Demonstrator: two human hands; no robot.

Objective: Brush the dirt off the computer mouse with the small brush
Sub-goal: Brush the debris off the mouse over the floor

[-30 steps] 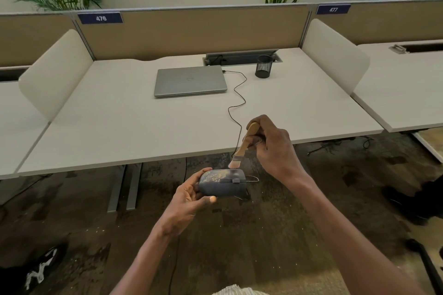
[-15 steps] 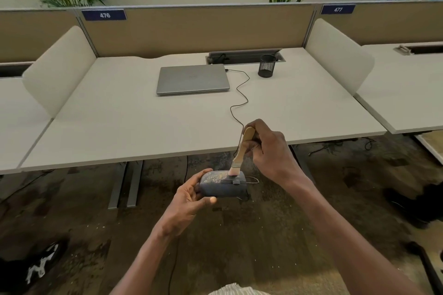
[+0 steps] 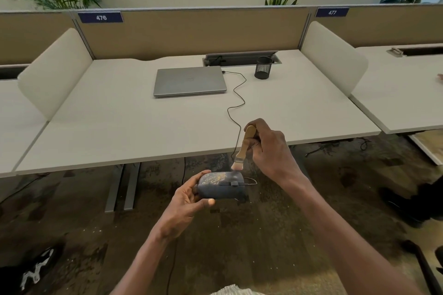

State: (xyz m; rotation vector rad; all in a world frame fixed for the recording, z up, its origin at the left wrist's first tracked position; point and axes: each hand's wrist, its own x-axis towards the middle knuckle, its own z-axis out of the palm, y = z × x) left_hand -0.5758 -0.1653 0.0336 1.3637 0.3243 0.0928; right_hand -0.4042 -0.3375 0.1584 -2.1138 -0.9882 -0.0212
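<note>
A dark grey computer mouse (image 3: pixel 221 185) with yellowish dirt on its top left part is held in the air in front of the desk edge. My left hand (image 3: pixel 185 201) grips its left end, thumb underneath. My right hand (image 3: pixel 269 148) grips the wooden handle of a small brush (image 3: pixel 243 148). The brush points down and its pale bristles touch the mouse's upper right edge. The mouse's thin cable loops out from its right end.
A white desk (image 3: pixel 119 127) stands ahead with a closed silver laptop (image 3: pixel 189 81), a black mesh pen cup (image 3: pixel 263 67) and a black cable (image 3: pixel 236 103) trailing over its front edge. White side dividers flank it. Dark stained floor lies below, with desk legs at left.
The brush has swept to the right across the mouse's top, from the dirty middle part to the right edge, and stands more upright. My left hand has kept the mouse steady.
</note>
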